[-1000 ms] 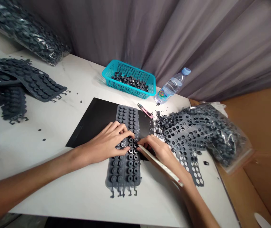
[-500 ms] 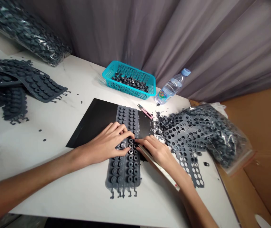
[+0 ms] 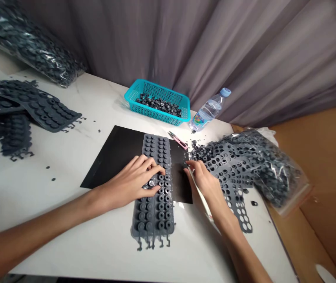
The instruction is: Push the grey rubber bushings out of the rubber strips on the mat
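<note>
A dark grey rubber sheet (image 3: pixel 153 206) with rows of round ring-topped studs lies lengthwise before me, partly over a black mat (image 3: pixel 106 157). My left hand (image 3: pixel 140 177) rests on the sheet's middle, thumb and index finger apart, pressing it flat and gripping nothing. To the right of the sheet, above the mat's edge, my right hand (image 3: pixel 201 179) is closed round a slim white tool (image 3: pixel 201 196), tapered like tweezers. Its tip sits by my fingertips, near small dark scraps; whether it pinches one I cannot make out.
Behind the mat stand a turquoise basket (image 3: pixel 157 114) of small dark parts and a water bottle (image 3: pixel 207 114). Pink-handled thread snips (image 3: pixel 178 140) lie by the mat. Punched sheets (image 3: pixel 229 165) and a plastic bag (image 3: pixel 282 177) fill the right; more studded sheets (image 3: pixel 47 112) and a big filled bag (image 3: pixel 38 51) the left.
My right hand, with the white tool, has moved right and slightly up, away from the studs to the mat's right edge. My left hand stays on the sheet.
</note>
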### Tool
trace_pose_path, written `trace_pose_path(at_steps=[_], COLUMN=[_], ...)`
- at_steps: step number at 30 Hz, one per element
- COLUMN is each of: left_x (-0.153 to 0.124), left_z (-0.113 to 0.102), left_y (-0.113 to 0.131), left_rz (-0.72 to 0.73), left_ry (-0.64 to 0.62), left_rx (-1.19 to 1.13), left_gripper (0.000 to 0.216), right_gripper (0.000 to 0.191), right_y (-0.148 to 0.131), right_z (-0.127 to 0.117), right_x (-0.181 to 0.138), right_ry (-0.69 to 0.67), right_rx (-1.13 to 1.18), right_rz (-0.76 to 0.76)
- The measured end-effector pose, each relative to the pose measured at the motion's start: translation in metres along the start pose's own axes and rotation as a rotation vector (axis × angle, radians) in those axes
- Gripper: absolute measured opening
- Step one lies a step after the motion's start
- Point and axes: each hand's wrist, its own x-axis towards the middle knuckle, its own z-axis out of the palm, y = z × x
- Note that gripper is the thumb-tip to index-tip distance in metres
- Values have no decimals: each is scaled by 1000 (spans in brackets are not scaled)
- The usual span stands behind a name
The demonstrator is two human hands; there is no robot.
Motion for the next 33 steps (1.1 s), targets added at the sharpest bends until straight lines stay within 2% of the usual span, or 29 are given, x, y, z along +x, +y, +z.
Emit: trace_pose_path(at_steps=[4, 8, 11, 16, 27, 33], left_x=[0, 1, 2, 3, 2, 3], left_z=[-1, -2, -2, -1, -2, -1], left_y=[0, 0, -1, -4, -1, -2], left_rz=[-8, -22, -23, -15, 2, 10], left_ry=[8, 16, 4, 5, 13, 27], left_rx=[-53, -72, -64, -48, -6, 10], left_gripper=[29, 34, 39, 41, 44, 44], right_gripper=[28, 22, 18, 17, 20, 25], right_y=[0, -5, -6, -7, -8, -8], right_z=[-3, 1, 6, 5, 12, 12], right_x=[0, -1, -1, 1, 3, 5], right_ry=[-48, -102, -80, -61, -3, 0], right_rx=[117, 372, 438, 455, 373, 289], right_rz=[-7, -109, -206, -293, -328, -396])
